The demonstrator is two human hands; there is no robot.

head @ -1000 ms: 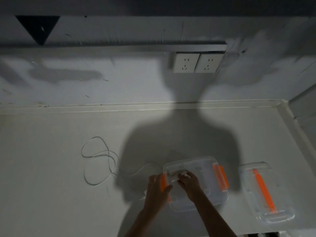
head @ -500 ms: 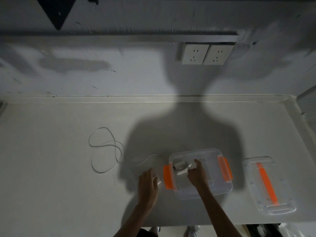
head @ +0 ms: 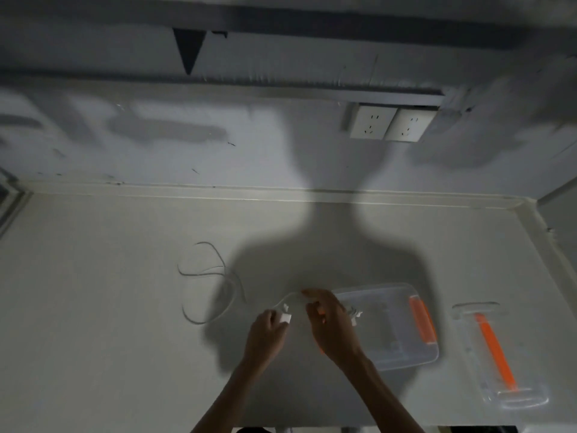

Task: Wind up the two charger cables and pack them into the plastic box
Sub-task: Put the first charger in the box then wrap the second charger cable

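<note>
One cable (head: 232,290) unwound | left hand (head: 268,334) gripped its plug (head: 284,318) — likely anchoring it for winding | right hand (head: 329,323): grip unclear

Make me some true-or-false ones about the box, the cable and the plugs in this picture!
1. The lid is shut on the plastic box. False: it lies on the table to the right of the box, apart from it.
2. The left hand holds a white charger plug. True.
3. A loose white cable lies in loops on the table, left of the box. True.
4. A charger is plugged into the wall sockets. False: both sockets have nothing in them.
</note>
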